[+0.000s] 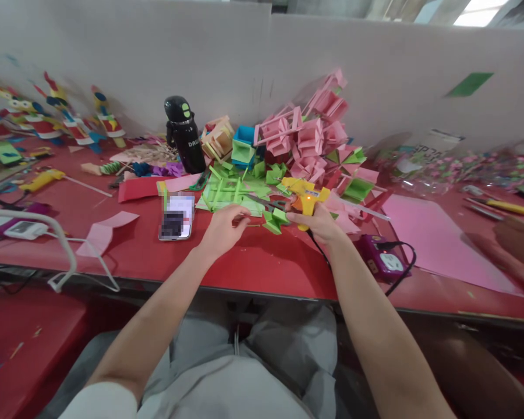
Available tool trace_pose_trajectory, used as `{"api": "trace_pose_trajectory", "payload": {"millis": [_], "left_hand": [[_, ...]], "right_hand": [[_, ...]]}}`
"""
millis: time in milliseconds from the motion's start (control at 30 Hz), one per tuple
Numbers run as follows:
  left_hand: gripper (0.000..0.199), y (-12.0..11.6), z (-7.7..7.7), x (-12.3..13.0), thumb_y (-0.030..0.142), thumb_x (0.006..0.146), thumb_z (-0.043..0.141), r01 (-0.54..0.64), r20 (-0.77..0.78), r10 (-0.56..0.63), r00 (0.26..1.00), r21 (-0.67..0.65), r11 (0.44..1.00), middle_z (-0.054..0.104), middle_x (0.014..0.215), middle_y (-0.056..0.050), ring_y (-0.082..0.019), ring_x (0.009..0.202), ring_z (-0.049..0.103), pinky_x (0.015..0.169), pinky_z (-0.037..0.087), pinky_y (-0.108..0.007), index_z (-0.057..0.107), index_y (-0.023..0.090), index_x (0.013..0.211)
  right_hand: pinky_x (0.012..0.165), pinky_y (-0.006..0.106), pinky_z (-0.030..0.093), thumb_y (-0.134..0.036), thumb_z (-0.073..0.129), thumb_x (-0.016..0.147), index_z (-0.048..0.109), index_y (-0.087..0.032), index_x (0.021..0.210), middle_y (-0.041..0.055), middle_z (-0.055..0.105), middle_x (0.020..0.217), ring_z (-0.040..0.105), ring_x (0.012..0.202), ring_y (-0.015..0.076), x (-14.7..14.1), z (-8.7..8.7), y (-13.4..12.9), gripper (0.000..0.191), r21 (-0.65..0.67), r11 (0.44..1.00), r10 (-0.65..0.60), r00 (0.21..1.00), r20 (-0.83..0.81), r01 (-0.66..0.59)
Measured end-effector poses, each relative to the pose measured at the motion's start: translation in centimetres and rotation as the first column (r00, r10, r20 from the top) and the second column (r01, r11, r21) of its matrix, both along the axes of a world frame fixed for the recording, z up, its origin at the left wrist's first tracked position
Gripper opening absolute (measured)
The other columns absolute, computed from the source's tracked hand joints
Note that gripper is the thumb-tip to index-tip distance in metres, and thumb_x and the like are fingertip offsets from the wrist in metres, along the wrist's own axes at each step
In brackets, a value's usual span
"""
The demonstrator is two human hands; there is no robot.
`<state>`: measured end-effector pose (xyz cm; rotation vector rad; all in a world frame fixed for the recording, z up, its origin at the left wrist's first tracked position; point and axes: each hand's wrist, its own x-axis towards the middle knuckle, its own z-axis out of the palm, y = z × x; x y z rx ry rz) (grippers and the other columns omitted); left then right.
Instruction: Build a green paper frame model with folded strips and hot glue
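Observation:
My right hand [317, 220] is wrapped round a yellow glue gun [306, 201] with a small orange light on it. Just left of the gun, a folded green paper piece [276, 222] lies on the red table, close to dark scissors [268, 202]. My left hand [227, 227] is over the table in front of the green paper strips [225, 195], its thumb and fingers curled together. Whatever may be between those fingertips is too small to make out.
A phone [177, 216] lies left of my left hand. Behind it stands a black bottle [187, 137]. Pink paper shapes [310, 137] are piled at the back. A purple power socket [385, 257] and pink sheet [445, 241] lie right; another person's hand [517, 241] is at far right.

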<state>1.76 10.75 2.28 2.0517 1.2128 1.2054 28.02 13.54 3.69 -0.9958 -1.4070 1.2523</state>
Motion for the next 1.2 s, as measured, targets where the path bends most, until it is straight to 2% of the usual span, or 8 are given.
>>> {"api": "trace_pose_trajectory", "payload": {"millis": [100, 233, 333, 567, 700, 900, 1067, 1200], "left_hand": [[0.024, 0.9, 1.1, 1.2, 0.041, 0.091, 0.070, 0.097, 0.141, -0.062, 0.988, -0.255, 0.962, 0.072, 0.076, -0.004, -0.018, 0.064, 0.071, 0.064, 0.057, -0.030, 0.068, 0.019, 0.101], [0.043, 2.3, 1.9, 2.5, 0.049, 0.084, 0.077, 0.246, 0.182, -0.188, 0.965, -0.391, 0.887, 0.073, 0.091, -0.009, -0.020, 0.075, 0.073, 0.065, 0.058, -0.030, 0.069, 0.016, 0.111], [0.049, 3.1, 1.7, 3.1, 0.033, 0.074, 0.087, 0.265, 0.213, -0.195, 0.957, -0.381, 0.886, 0.071, 0.093, -0.007, -0.018, 0.076, 0.071, 0.066, 0.058, -0.030, 0.068, 0.017, 0.117], [0.029, 3.3, 0.7, 3.2, 0.014, 0.085, 0.071, 0.308, 0.416, -0.113, 0.902, -0.439, 0.844, 0.070, 0.097, -0.006, -0.013, 0.068, 0.070, 0.063, 0.062, -0.029, 0.067, 0.015, 0.113], [0.028, 3.5, 0.4, 2.7, 0.019, 0.087, 0.074, 0.319, 0.451, -0.098, 0.887, -0.445, 0.837, 0.071, 0.109, -0.011, -0.014, 0.068, 0.073, 0.062, 0.061, -0.027, 0.062, 0.015, 0.111], [0.019, 4.0, 0.3, 2.5, 0.029, 0.089, 0.073, 0.247, 0.384, -0.068, 0.921, -0.439, 0.864, 0.071, 0.099, -0.007, -0.014, 0.070, 0.070, 0.065, 0.057, -0.027, 0.064, 0.017, 0.100], [0.021, 3.9, 0.5, 2.5, 0.034, 0.086, 0.073, 0.068, 0.256, -0.012, 0.967, -0.208, 0.976, 0.066, 0.081, -0.002, -0.014, 0.079, 0.062, 0.073, 0.049, -0.025, 0.066, 0.018, 0.075], [0.032, 3.6, 0.7, 2.6, 0.043, 0.088, 0.068, 0.092, 0.254, -0.047, 0.966, -0.167, 0.982, 0.054, 0.065, 0.002, -0.013, 0.067, 0.052, 0.068, 0.044, -0.026, 0.061, 0.018, 0.069]], "right_hand": [[0.074, 0.032, 0.055, -0.034, 0.095, 0.058, 0.069, -0.021, 0.091, 0.0008, 0.070, 0.089, 0.063, 0.079, 0.0164, -0.3, -0.4, 0.0, 0.044, -0.019, 1.000, 0.020, 1.000, -0.002, -0.020], [0.075, 0.030, 0.054, -0.035, 0.093, 0.062, 0.070, -0.021, 0.089, 0.0011, 0.069, 0.088, 0.063, 0.079, 0.0160, -0.4, -0.9, 0.4, 0.038, 0.030, 0.999, -0.018, 1.000, 0.012, 0.018], [0.073, 0.030, 0.054, -0.036, 0.092, 0.064, 0.069, -0.021, 0.088, 0.0011, 0.069, 0.087, 0.062, 0.079, 0.0161, -0.3, -1.1, 0.6, 0.036, 0.079, 0.994, -0.071, 0.997, 0.008, 0.070], [0.076, 0.034, 0.058, -0.045, 0.090, 0.065, 0.066, -0.022, 0.091, 0.0016, 0.071, 0.087, 0.067, 0.077, 0.0178, -1.0, -1.7, 1.1, 0.043, 0.084, 0.989, -0.126, 0.992, 0.014, 0.124], [0.074, 0.040, 0.059, -0.057, 0.078, 0.075, 0.068, -0.022, 0.092, 0.0048, 0.073, 0.088, 0.069, 0.078, 0.0235, 0.1, -0.8, 1.5, 0.041, 0.216, 0.964, -0.215, 0.930, 0.300, 0.153], [0.079, 0.042, 0.053, -0.054, 0.068, 0.086, 0.070, -0.026, 0.099, 0.0093, 0.075, 0.096, 0.069, 0.089, 0.0301, 3.0, 2.1, 1.1, 0.031, 0.499, 0.845, -0.528, 0.458, 0.715, 0.195], [0.088, 0.045, 0.053, -0.062, 0.058, 0.092, 0.067, -0.022, 0.101, 0.0128, 0.072, 0.099, 0.069, 0.100, 0.0318, 0.8, 1.2, 1.0, 0.042, 0.600, 0.608, -0.778, 0.539, 0.322, 0.520], [0.086, 0.041, 0.054, -0.061, 0.060, 0.092, 0.065, -0.025, 0.097, 0.0087, 0.068, 0.089, 0.069, 0.095, 0.0289, -2.1, -0.2, 0.8, 0.037, 0.587, 0.545, -0.798, 0.585, 0.146, 0.598]]}}
